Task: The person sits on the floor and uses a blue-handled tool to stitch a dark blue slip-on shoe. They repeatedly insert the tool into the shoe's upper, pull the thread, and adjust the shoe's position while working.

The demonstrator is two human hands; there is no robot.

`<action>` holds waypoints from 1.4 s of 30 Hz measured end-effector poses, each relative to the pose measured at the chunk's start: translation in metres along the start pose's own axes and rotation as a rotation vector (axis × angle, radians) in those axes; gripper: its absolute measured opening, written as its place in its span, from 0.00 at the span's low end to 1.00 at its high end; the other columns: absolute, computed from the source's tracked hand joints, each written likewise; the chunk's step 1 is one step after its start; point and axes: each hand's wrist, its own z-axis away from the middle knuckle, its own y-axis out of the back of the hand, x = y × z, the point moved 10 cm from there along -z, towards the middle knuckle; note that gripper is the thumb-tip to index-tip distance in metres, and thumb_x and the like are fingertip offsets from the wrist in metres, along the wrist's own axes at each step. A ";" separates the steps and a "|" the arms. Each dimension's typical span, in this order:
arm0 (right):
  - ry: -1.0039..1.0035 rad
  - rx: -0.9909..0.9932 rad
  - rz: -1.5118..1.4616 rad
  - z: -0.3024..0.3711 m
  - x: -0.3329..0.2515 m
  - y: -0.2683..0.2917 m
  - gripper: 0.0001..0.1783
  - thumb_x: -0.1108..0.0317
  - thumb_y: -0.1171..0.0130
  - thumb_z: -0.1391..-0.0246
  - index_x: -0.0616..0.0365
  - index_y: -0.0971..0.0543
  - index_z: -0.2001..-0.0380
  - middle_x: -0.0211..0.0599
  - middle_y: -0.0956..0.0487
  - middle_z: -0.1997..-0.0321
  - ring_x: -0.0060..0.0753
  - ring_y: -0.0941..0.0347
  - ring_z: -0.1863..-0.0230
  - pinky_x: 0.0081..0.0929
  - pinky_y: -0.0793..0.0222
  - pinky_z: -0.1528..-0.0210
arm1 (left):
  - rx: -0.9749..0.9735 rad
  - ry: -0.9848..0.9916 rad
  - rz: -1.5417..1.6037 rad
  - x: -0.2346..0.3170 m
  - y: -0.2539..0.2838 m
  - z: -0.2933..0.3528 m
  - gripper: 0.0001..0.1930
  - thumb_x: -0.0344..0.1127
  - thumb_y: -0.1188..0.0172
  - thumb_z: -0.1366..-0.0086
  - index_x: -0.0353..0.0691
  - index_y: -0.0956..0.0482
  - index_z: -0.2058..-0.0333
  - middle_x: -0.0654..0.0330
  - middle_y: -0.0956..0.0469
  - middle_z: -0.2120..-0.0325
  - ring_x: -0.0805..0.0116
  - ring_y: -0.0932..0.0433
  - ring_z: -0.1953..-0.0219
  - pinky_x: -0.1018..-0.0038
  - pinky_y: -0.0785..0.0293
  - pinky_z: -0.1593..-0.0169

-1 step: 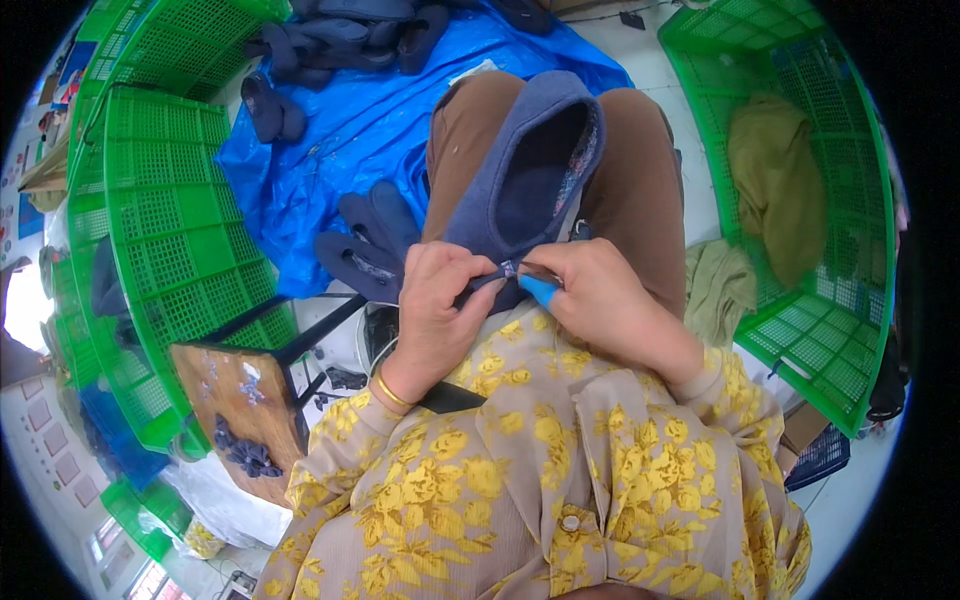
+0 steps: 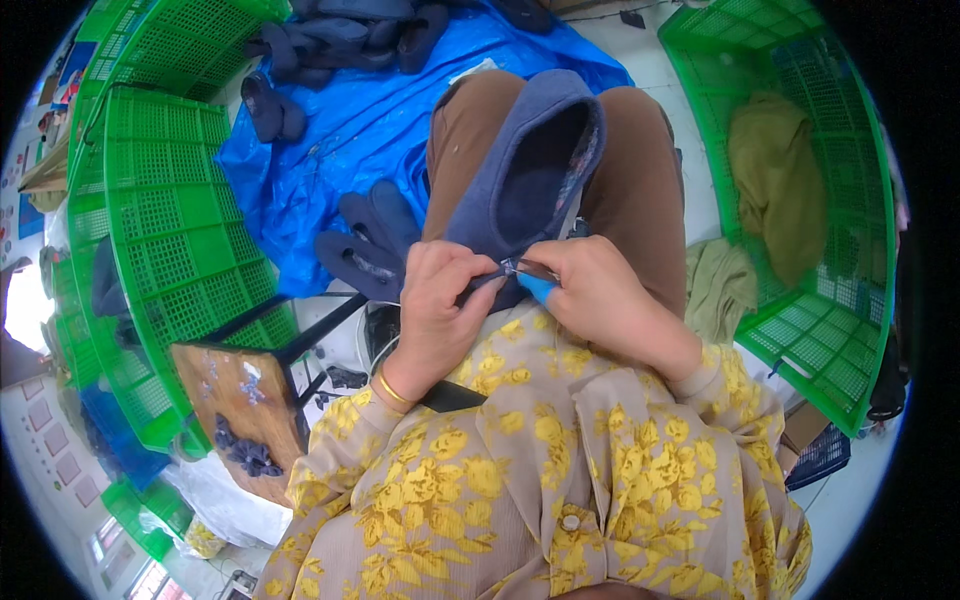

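A blue-grey felt slipper (image 2: 530,165) lies on my lap across brown trousers (image 2: 640,180), its opening facing up. My left hand (image 2: 440,310) pinches the slipper's near edge between thumb and fingers. My right hand (image 2: 605,300) grips a small blue-handled cutter (image 2: 535,282), whose metal tip touches the same edge, right next to my left thumb. The two hands nearly touch. A gold bangle sits on my left wrist.
A blue tarp (image 2: 350,130) on the floor to the left carries several more dark slippers (image 2: 365,245). Green plastic crates (image 2: 170,230) are stacked at the left. Another green crate (image 2: 820,200) on the right holds olive cloth (image 2: 775,170). A small wooden stool (image 2: 235,400) stands lower left.
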 end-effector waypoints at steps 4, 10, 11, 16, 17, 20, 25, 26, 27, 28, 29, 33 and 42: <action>0.006 0.014 0.051 -0.004 0.003 -0.009 0.08 0.76 0.45 0.59 0.62 0.21 0.73 0.52 0.22 0.74 0.56 0.24 0.69 0.46 0.30 0.65 | 0.007 -0.007 -0.010 -0.004 -0.005 0.003 0.10 0.23 0.32 0.53 0.40 0.19 0.69 0.59 0.26 0.72 0.61 0.29 0.66 0.70 0.34 0.63; -0.105 0.041 -0.083 0.007 0.010 -0.004 0.11 0.76 0.45 0.59 0.59 0.19 0.68 0.52 0.21 0.72 0.55 0.23 0.67 0.45 0.29 0.63 | 0.031 -0.034 -0.015 0.003 0.001 0.008 0.11 0.23 0.31 0.54 0.40 0.19 0.69 0.60 0.26 0.72 0.62 0.29 0.67 0.70 0.34 0.64; -0.144 0.028 -0.100 0.009 0.011 -0.002 0.12 0.76 0.45 0.58 0.59 0.19 0.67 0.52 0.21 0.72 0.55 0.23 0.66 0.45 0.28 0.63 | 0.030 -0.029 -0.016 0.003 0.001 0.008 0.11 0.23 0.31 0.54 0.40 0.18 0.69 0.61 0.26 0.72 0.62 0.29 0.66 0.70 0.34 0.64; -0.105 -0.009 -0.085 0.017 0.011 -0.004 0.14 0.77 0.45 0.58 0.59 0.21 0.64 0.52 0.21 0.72 0.56 0.23 0.67 0.45 0.28 0.63 | 0.029 -0.025 0.001 -0.002 0.000 0.010 0.12 0.23 0.30 0.55 0.40 0.18 0.69 0.61 0.26 0.71 0.63 0.29 0.66 0.71 0.33 0.64; -0.092 -0.018 -0.069 0.017 0.012 -0.006 0.14 0.77 0.45 0.58 0.59 0.22 0.64 0.51 0.21 0.73 0.56 0.23 0.67 0.46 0.28 0.63 | 0.023 -0.023 0.008 -0.003 0.000 0.009 0.12 0.23 0.31 0.55 0.40 0.18 0.69 0.61 0.26 0.72 0.63 0.29 0.66 0.71 0.33 0.64; -0.046 -0.005 -0.023 0.017 0.011 -0.012 0.14 0.78 0.45 0.58 0.60 0.25 0.63 0.50 0.22 0.74 0.57 0.23 0.68 0.48 0.29 0.63 | 0.015 -0.019 0.027 -0.004 -0.001 0.008 0.12 0.22 0.32 0.55 0.40 0.18 0.69 0.61 0.26 0.72 0.63 0.28 0.66 0.72 0.33 0.63; 0.000 0.010 0.029 0.013 0.012 -0.018 0.15 0.79 0.46 0.57 0.59 0.28 0.61 0.50 0.22 0.75 0.57 0.24 0.69 0.50 0.31 0.64 | 0.026 -0.013 0.044 -0.007 -0.003 0.007 0.12 0.22 0.33 0.55 0.40 0.17 0.70 0.61 0.25 0.72 0.63 0.28 0.66 0.72 0.32 0.63; -0.001 0.011 0.030 0.012 0.012 -0.018 0.15 0.79 0.46 0.57 0.59 0.28 0.61 0.50 0.22 0.75 0.57 0.24 0.69 0.51 0.31 0.65 | 0.033 -0.012 0.055 -0.007 -0.003 0.007 0.11 0.22 0.33 0.55 0.39 0.17 0.70 0.61 0.25 0.73 0.63 0.28 0.67 0.72 0.33 0.64; -0.001 0.012 0.032 0.012 0.012 -0.019 0.15 0.79 0.46 0.57 0.59 0.29 0.61 0.50 0.22 0.75 0.57 0.24 0.69 0.51 0.31 0.65 | 0.041 -0.011 0.066 -0.008 -0.003 0.007 0.11 0.22 0.32 0.55 0.39 0.17 0.70 0.61 0.25 0.74 0.63 0.28 0.68 0.71 0.33 0.64; -0.004 0.012 0.025 0.011 0.012 -0.019 0.15 0.80 0.46 0.57 0.58 0.29 0.61 0.51 0.22 0.75 0.58 0.24 0.69 0.51 0.31 0.65 | 0.050 -0.010 0.074 -0.007 -0.001 0.007 0.10 0.22 0.32 0.55 0.38 0.17 0.71 0.61 0.25 0.74 0.62 0.28 0.69 0.71 0.34 0.65; -0.007 0.012 0.019 0.011 0.011 -0.020 0.15 0.80 0.46 0.57 0.58 0.29 0.61 0.51 0.22 0.75 0.58 0.24 0.69 0.51 0.31 0.65 | 0.039 -0.011 0.065 -0.006 -0.001 0.006 0.10 0.22 0.32 0.56 0.38 0.17 0.71 0.61 0.25 0.74 0.62 0.28 0.69 0.71 0.34 0.65; -0.003 0.016 0.012 0.009 0.010 -0.020 0.15 0.80 0.47 0.56 0.58 0.29 0.62 0.52 0.22 0.75 0.59 0.24 0.68 0.52 0.32 0.65 | 0.011 -0.019 0.054 -0.005 0.000 0.006 0.11 0.22 0.31 0.56 0.38 0.17 0.71 0.61 0.25 0.74 0.62 0.28 0.68 0.71 0.33 0.65; 0.016 0.011 -0.096 0.015 0.003 -0.015 0.17 0.81 0.50 0.55 0.56 0.29 0.59 0.52 0.21 0.69 0.61 0.25 0.65 0.52 0.32 0.63 | 0.082 0.026 0.063 -0.002 0.014 0.010 0.11 0.22 0.31 0.54 0.38 0.16 0.69 0.61 0.23 0.72 0.62 0.27 0.67 0.71 0.33 0.64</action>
